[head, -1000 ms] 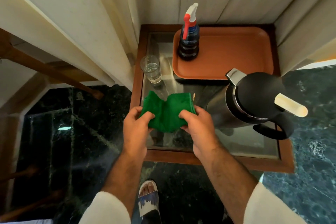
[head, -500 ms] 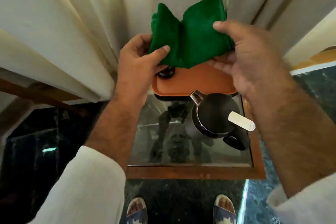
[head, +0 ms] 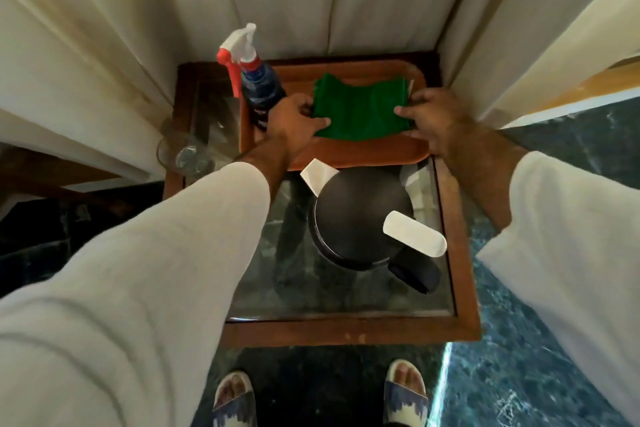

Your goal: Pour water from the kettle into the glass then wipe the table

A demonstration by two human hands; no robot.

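A folded green cloth (head: pixel 360 109) lies on the orange tray (head: pixel 363 152) at the back of the small glass-topped table (head: pixel 346 326). My left hand (head: pixel 294 121) grips the cloth's left edge and my right hand (head: pixel 433 118) grips its right edge. The black kettle (head: pixel 360 215) with a white lid lever stands on the glass in front of the tray, under my forearms. The clear glass (head: pixel 185 156) with water stands at the table's left edge, partly hidden by my left sleeve.
A spray bottle (head: pixel 254 80) with a red and white trigger stands on the tray's left end, close to my left hand. Cream curtains (head: pixel 104 45) hang around the table on three sides. Dark marble floor and my sandalled feet (head: pixel 235 399) lie below.
Both hands carried the green cloth from the table's front up in front of the curtains, then down onto the tray. The camera has tilted further down.
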